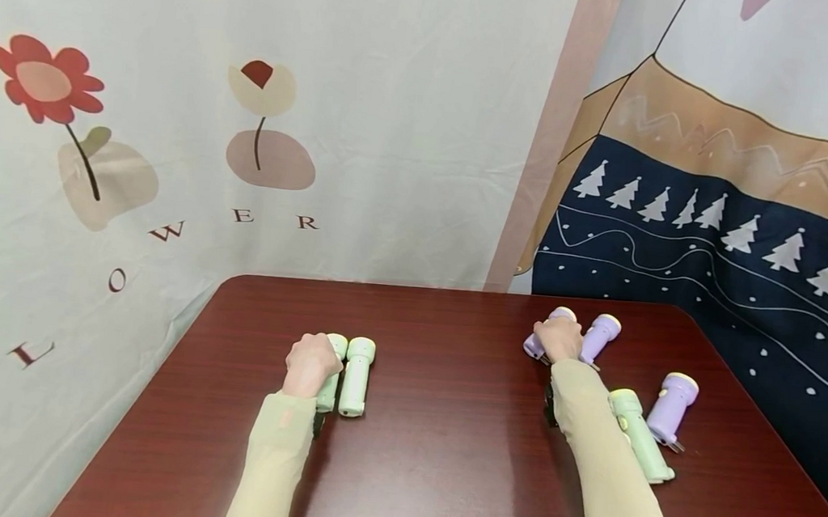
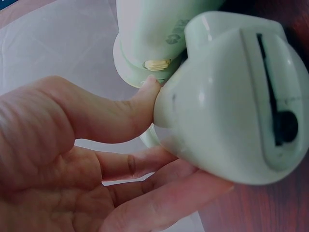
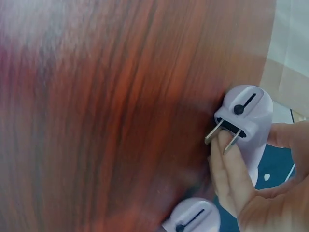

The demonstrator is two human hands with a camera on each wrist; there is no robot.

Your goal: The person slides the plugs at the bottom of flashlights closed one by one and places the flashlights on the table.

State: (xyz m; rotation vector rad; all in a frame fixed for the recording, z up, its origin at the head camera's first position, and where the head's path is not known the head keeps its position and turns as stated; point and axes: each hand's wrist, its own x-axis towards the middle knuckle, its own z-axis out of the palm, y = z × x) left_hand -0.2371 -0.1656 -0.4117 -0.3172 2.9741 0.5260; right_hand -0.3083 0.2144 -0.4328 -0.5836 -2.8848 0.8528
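My left hand [image 1: 313, 360] grips a pale green flashlight [image 1: 328, 396], thumb on one side and fingers on the other in the left wrist view. Its rounded end [image 2: 222, 106], with a dark slot, faces that camera. Close beside it lies a second green flashlight [image 1: 357, 377]. Toward the far right of the table, my right hand [image 1: 559, 336] holds a purple flashlight [image 1: 534, 346] between thumb and fingers. Two metal plug prongs [image 3: 214, 131] stick out of its end in the right wrist view. Another purple flashlight [image 1: 601, 336] lies just right of that hand.
Right of my right forearm, a green flashlight [image 1: 639, 438] and a purple flashlight [image 1: 672, 409] with its prongs out lie near each other. Everything rests on a dark red wooden table [image 1: 436, 439]. Printed curtains [image 1: 424, 129] hang behind it.
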